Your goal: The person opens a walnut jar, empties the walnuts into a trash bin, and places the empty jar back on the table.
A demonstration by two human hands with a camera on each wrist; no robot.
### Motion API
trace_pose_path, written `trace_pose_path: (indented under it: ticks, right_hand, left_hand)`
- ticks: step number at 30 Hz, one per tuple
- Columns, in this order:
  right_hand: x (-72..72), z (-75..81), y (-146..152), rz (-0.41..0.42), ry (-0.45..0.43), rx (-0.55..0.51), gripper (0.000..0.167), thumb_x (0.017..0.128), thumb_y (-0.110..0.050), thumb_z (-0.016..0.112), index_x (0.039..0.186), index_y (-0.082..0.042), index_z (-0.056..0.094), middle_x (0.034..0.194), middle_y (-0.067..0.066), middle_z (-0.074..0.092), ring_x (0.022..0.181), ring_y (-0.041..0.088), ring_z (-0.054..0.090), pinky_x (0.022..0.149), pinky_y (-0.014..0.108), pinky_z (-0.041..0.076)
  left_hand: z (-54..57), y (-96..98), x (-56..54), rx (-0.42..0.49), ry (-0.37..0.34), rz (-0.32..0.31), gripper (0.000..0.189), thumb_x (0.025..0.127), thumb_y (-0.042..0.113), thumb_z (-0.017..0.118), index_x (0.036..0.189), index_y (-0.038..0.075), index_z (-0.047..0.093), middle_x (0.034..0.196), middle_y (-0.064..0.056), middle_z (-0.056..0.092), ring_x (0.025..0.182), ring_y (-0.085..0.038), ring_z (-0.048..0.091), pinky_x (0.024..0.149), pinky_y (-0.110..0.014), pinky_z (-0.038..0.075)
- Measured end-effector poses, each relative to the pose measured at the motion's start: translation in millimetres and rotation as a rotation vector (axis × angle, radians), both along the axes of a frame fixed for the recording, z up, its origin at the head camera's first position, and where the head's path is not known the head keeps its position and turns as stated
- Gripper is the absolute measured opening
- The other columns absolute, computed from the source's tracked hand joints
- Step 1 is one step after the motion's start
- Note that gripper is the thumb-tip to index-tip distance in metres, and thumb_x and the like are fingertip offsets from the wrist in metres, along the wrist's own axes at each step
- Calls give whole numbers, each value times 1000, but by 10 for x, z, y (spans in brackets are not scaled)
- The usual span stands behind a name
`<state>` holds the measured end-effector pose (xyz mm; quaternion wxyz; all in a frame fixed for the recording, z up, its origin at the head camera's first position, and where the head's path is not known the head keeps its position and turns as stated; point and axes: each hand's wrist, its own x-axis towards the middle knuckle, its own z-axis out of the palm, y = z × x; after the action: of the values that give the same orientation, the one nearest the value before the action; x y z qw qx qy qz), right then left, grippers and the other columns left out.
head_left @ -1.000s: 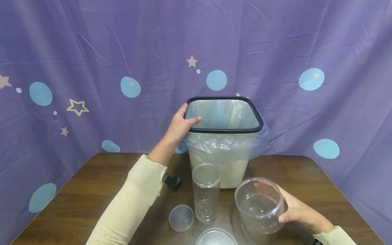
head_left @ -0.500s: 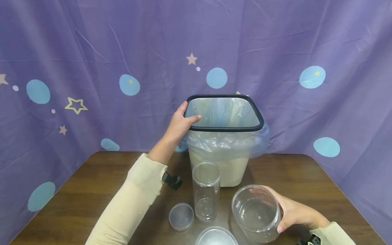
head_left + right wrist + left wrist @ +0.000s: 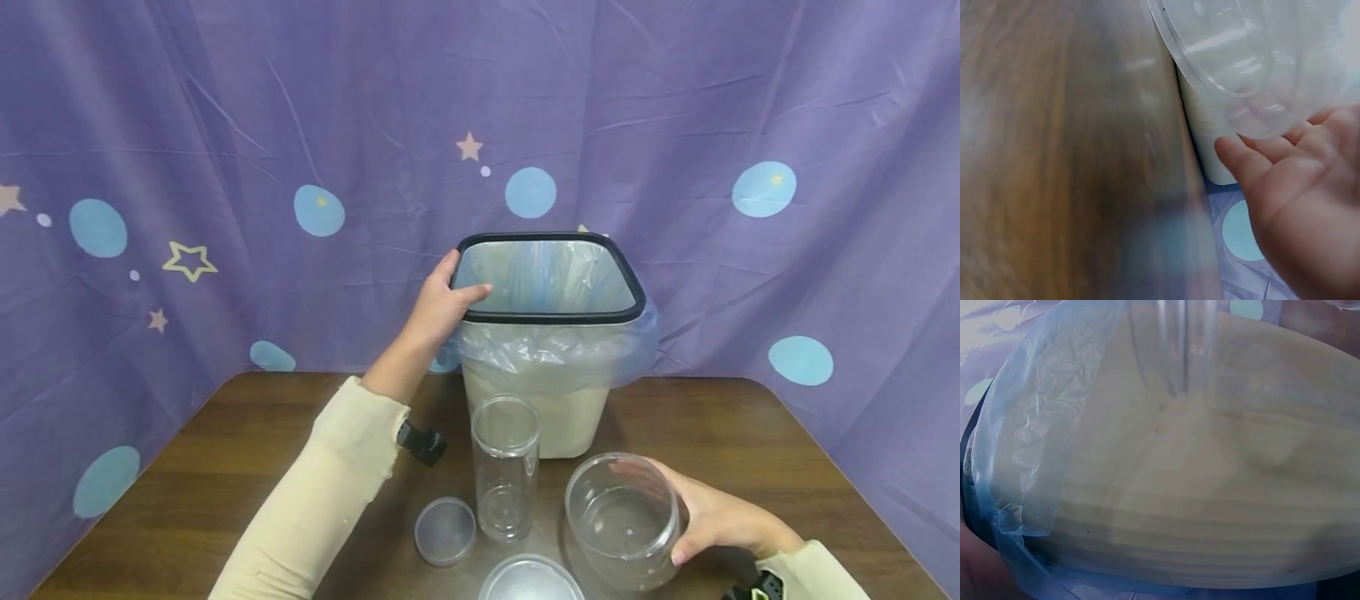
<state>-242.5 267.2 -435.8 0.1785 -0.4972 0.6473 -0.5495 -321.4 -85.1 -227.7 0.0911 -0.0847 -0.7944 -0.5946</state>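
My left hand (image 3: 438, 308) grips the left side of a cream trash bin (image 3: 558, 425), thumb over the black rim (image 3: 555, 318). A translucent blue bag (image 3: 555, 354) lines the bin and hangs over its outside. With the right hand (image 3: 720, 517) I hold a wide clear plastic jar (image 3: 622, 521) by its right side, mouth up and lidless. The right wrist view shows the palm (image 3: 1304, 194) against that jar (image 3: 1229, 47); whether its base touches the table cannot be told. In the left wrist view, the bin's wall (image 3: 1179, 481) fills most of the picture.
A tall clear jar (image 3: 506, 487) stands uncapped before the bin. Beside it lies a small round lid (image 3: 445, 532), and a larger round lid (image 3: 531, 582) is cut off by the lower edge. The brown wooden table (image 3: 247, 442) ends at a purple curtain (image 3: 390, 108).
The wide jar and my right hand have come down towards the table's near side and slightly left. My left hand has stayed on the bin's rim.
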Motion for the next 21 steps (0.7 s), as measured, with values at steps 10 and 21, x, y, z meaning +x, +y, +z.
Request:
trace_pose_path:
  ticks: [10, 21]
  right_hand:
    - [-1, -27, 7, -66, 27, 56, 97, 72, -11, 78, 146, 6, 17, 146, 29, 29, 137, 21, 33, 107, 20, 28]
    - [-9, -62, -17, -24, -38, 72, 103, 71, -8, 79, 148, 2, 12, 148, 31, 21, 139, 24, 27, 109, 19, 24]
  left_hand:
    - [-11, -15, 2, 6, 1, 11, 79, 85, 16, 65, 150, 5, 21, 156, -7, 18, 143, -16, 12, 116, -29, 12]
    - [-13, -3, -7, -5, 18, 0, 80, 84, 17, 66, 149, 4, 21, 156, -8, 18, 143, -17, 12, 116, -29, 13]
